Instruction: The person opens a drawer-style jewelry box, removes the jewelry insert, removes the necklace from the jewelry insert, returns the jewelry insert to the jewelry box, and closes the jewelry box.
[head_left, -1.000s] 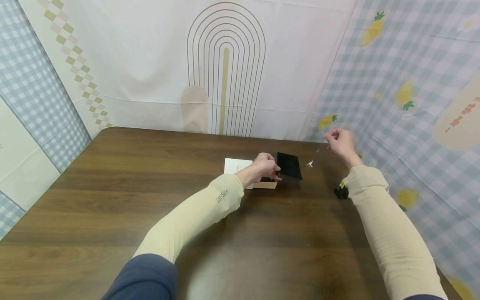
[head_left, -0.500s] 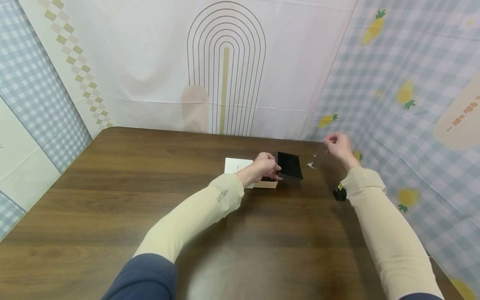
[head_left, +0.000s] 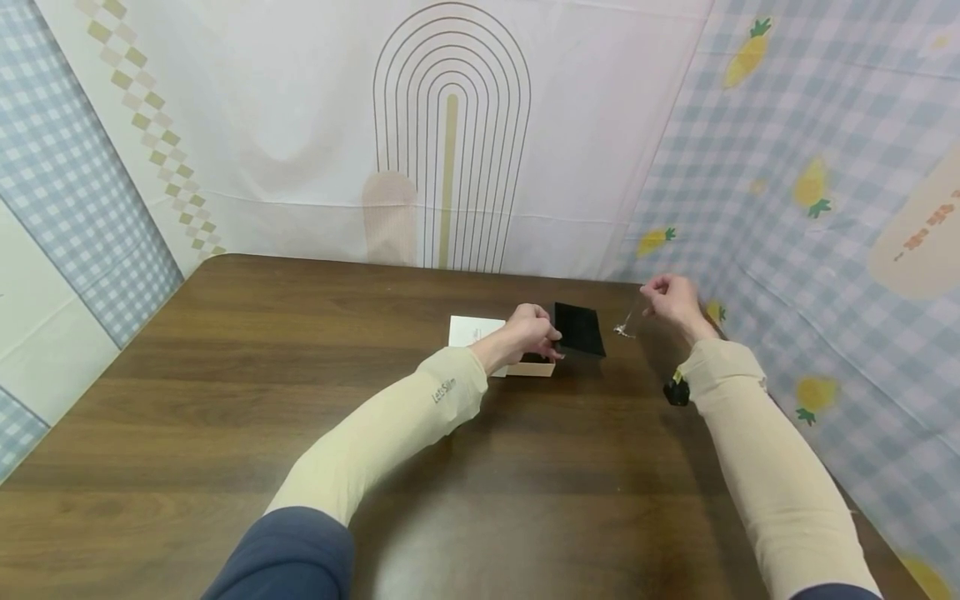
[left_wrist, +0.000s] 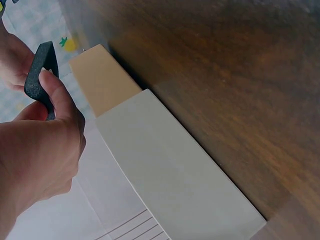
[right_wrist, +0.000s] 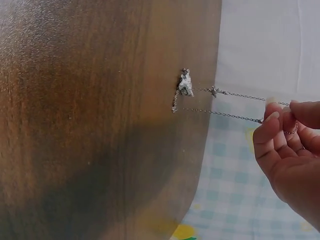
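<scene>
My left hand (head_left: 531,332) pinches a flat black foam pad (left_wrist: 41,82) between thumb and fingers, holding it tilted above the table. Just under that hand lies a small drawer-style box: a white sleeve (left_wrist: 170,160) with printed text, and a tan drawer (left_wrist: 105,80) partly pulled out of it. On the right, my right hand (right_wrist: 295,155) pinches a thin silver chain necklace (right_wrist: 235,116) between thumb and fingertips. The necklace's pendant (right_wrist: 185,84) lies low at the wooden surface, with a small star charm (right_wrist: 215,92) along the chain.
The brown wooden table (head_left: 300,400) runs back to a white printed cloth (head_left: 300,125). A checked cloth (head_left: 810,250) with pineapples hangs close beyond my right arm. A small black device (head_left: 677,392) sits under the right sleeve's cuff.
The right hand has come down and slightly left, and the pendant, which hung from the chain, is now down at the table. The left hand and black foam pad have hardly moved.
</scene>
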